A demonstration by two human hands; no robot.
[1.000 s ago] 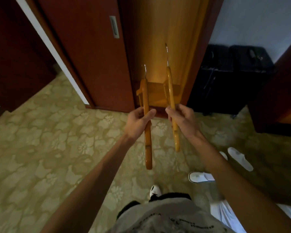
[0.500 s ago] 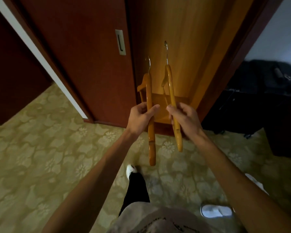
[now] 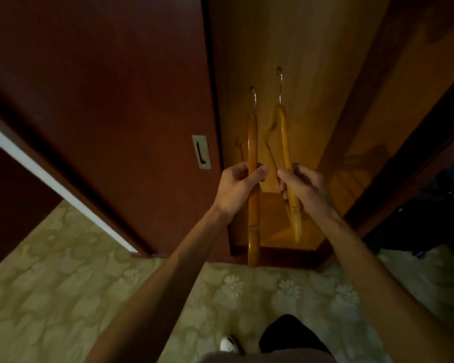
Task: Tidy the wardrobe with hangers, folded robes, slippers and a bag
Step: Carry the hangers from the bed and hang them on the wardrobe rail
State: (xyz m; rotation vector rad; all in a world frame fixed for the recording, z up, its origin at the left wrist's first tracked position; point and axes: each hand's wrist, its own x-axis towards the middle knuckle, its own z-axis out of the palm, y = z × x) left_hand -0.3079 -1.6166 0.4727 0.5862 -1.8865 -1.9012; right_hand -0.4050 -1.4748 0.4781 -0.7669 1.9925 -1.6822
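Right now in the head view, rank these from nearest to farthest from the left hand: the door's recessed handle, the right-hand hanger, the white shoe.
From the left hand:
1. Right-hand hanger, just right.
2. Recessed handle, up-left on the door.
3. White shoe, bottom, on the carpet.

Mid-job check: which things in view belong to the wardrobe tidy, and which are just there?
Job:
- left hand gripping the left wooden hanger
- right hand gripping the right wooden hanger
- open wardrobe

Just there:
- sliding door and its recessed handle
- patterned carpet
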